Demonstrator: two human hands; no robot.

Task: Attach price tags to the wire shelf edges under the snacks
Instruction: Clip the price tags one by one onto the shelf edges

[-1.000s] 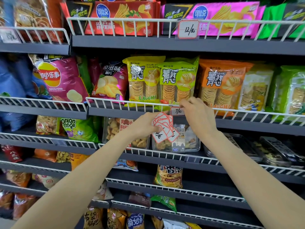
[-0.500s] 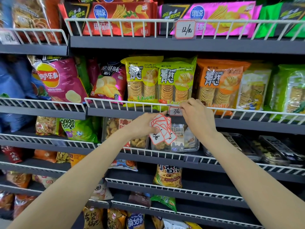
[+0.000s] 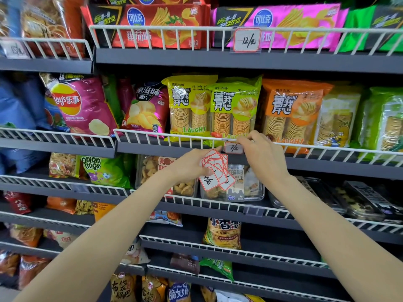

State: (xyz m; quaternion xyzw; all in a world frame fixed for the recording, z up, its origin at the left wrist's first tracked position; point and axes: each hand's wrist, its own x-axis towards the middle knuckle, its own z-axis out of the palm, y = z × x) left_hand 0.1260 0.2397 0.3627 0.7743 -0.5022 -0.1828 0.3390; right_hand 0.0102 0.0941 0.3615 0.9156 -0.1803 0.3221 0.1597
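Shelving: a dark grey rack (image 3: 218, 59) fills the view, each level fronted by a low white wire rail.
Middle rail: the white wire rail (image 3: 152, 136) runs left to right across the centre, sloping slightly down toward the right.
Snacks above it: a pink crisp bag (image 3: 82, 103), a yellow cracker pack (image 3: 187, 107), a lime cracker pack (image 3: 234, 107) and an orange cracker pack (image 3: 292, 110) stand upright behind that rail.
Top shelf: long red and pink crisp boxes lie sideways, with a hung price tag (image 3: 247, 40) reading 12 on the rail in front of them.
Shelf below: a green onion rings bag (image 3: 104, 168) and clear tubs (image 3: 246, 186) of snacks sit behind the hands.
Right hand: the right hand (image 3: 265, 158) reaches up to the middle rail, fingertips curled at the wire, pinching the top right corner of the small tag.
Left hand: the left hand (image 3: 189, 166) sits just below the rail, gripping a fanned stack of tags (image 3: 216, 171); its forefinger points toward the small tag.
Stack: white cards with red borders, fanned downward and tilted, partly hiding the tubs.
Small tag: a red-edged tag (image 3: 233, 148) reading 7 hangs on the rail under the lime pack, long side level, face toward the viewer, between the two hands.
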